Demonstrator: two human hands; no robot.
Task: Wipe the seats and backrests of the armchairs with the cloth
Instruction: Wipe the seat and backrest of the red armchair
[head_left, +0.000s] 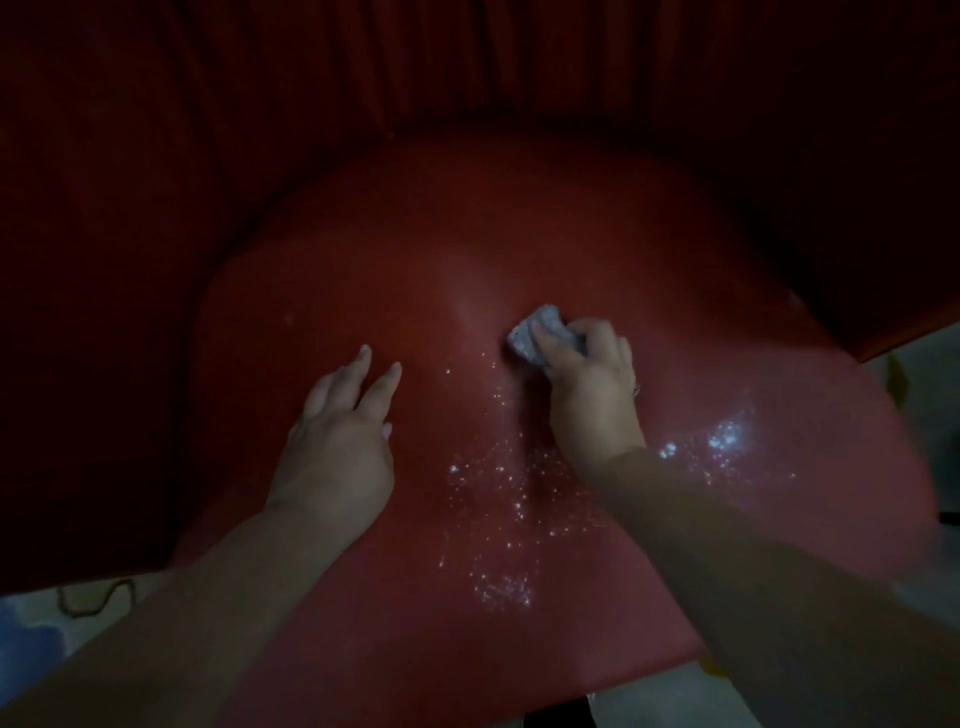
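Observation:
A red armchair fills the dim view; its smooth seat (426, 249) bulges toward me and its dark pleated backrest (467, 67) rises behind. My right hand (592, 384) grips a small wadded grey cloth (535, 332) and presses it on the middle of the seat. My left hand (337, 436) rests flat on the seat to the left, fingers straight. Glistening wet droplets (493, 499) speckle the seat between and below my hands, with another patch (722, 441) to the right.
The chair's dark arm (93, 312) curves round on the left. Pale floor shows at the lower left with a thin cord (93, 597) lying on it, and more floor (924, 374) at the right edge.

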